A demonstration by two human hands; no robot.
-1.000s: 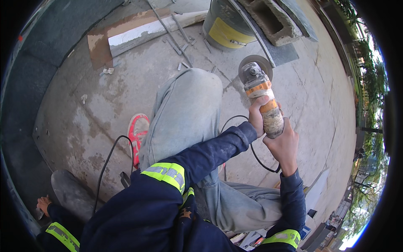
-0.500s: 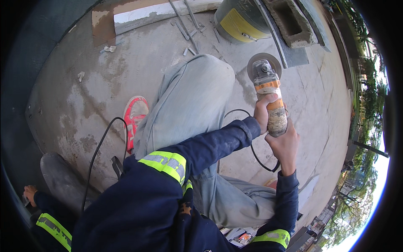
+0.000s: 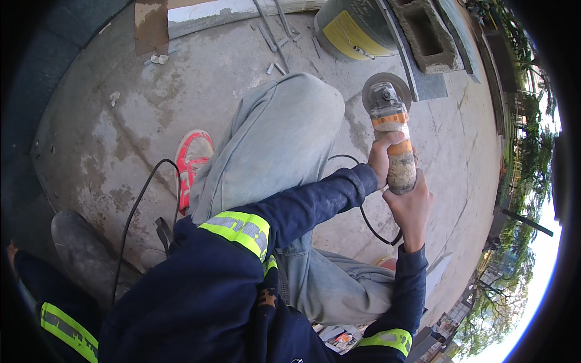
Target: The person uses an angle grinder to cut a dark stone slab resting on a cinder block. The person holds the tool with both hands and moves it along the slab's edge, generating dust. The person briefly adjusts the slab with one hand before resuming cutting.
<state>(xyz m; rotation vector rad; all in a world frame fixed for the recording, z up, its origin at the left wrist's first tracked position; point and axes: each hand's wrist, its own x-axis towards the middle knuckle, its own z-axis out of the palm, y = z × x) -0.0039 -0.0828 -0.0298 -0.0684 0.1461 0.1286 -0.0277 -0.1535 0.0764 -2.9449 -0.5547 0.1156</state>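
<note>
An angle grinder (image 3: 399,145) with an orange and dust-covered body is held in both my hands, its round cutting disc (image 3: 370,91) pointing away from me. My left hand (image 3: 380,158) wraps around the middle of the body. Lower down, my right hand (image 3: 413,209) grips the rear end, and a black cord (image 3: 375,227) loops below it. The disc's right edge lies close by the end of a narrow grey strip (image 3: 404,54); whether they touch I cannot tell. Beside that strip is a hollow concrete block (image 3: 445,57).
A dark bucket with a yellow label (image 3: 345,33) stands beyond my knee. Thin offcut strips (image 3: 266,37) lie on the concrete floor, near a white board (image 3: 212,19). Another person's sleeve (image 3: 69,333) and grey-clad knee (image 3: 88,254) are at lower left. Cord (image 3: 130,221) also runs past my shoe.
The view has shifted slightly. My grip on the grinder looks the same, with the disc still near the strip. The other person's hand has moved farther toward the left rim.
</note>
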